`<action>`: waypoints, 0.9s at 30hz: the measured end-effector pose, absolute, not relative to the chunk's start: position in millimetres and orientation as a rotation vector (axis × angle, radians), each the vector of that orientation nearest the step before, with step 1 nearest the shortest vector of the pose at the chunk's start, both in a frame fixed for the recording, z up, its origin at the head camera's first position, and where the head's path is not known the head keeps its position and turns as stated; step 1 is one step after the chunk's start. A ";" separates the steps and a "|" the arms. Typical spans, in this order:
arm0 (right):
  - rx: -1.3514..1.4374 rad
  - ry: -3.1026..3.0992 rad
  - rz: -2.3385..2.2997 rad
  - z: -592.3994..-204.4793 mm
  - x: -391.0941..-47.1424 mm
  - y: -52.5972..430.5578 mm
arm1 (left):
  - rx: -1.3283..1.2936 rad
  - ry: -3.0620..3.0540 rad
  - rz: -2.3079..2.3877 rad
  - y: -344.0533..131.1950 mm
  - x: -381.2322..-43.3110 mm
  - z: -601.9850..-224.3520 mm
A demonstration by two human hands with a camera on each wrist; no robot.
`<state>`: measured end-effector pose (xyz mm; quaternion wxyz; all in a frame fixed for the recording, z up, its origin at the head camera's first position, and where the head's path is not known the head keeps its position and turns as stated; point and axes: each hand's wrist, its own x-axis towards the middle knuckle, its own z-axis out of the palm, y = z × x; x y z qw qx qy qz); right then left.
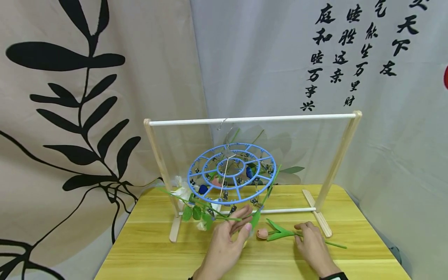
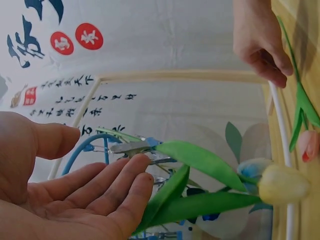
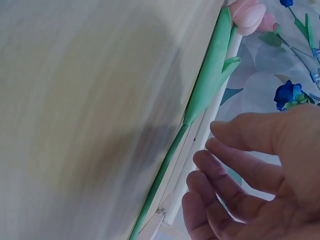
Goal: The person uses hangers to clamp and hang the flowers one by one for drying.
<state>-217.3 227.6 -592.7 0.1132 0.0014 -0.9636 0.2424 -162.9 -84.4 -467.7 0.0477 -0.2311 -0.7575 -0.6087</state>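
Note:
My left hand (image 1: 226, 243) is palm up with its fingers extended, just below the blue round clip hanger (image 1: 189, 177). In the left wrist view, a yellow tulip (image 2: 283, 184) hangs head down by its long green leaves, beside those fingertips; nothing is gripped. A pink tulip (image 1: 280, 235) with a green stem lies on the table. Over its stem hovers my right hand (image 1: 311, 247), fingers loosely bent. The right wrist view shows a gap between these fingertips and the stem.
The hanger hooks onto the white top bar (image 1: 259, 119) of a wooden-legged stand on the wooden table (image 1: 140, 249). White flowers (image 1: 182, 192) and blue roses (image 3: 287, 95) hang from its clips. A patterned curtain (image 1: 259, 58) stands behind.

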 end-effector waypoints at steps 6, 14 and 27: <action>0.037 -2.849 0.684 -595.9 -220.6 233.9 | -0.721 -2.345 -1.865 -86.9 -160.1 -473.0; 0.051 -2.852 0.705 -600.4 -222.9 237.5 | -0.741 -2.423 -1.803 -91.3 -157.6 -486.6; 0.078 -2.854 0.723 -603.9 -226.3 242.7 | -0.741 -2.516 -1.827 -97.6 -156.6 -520.0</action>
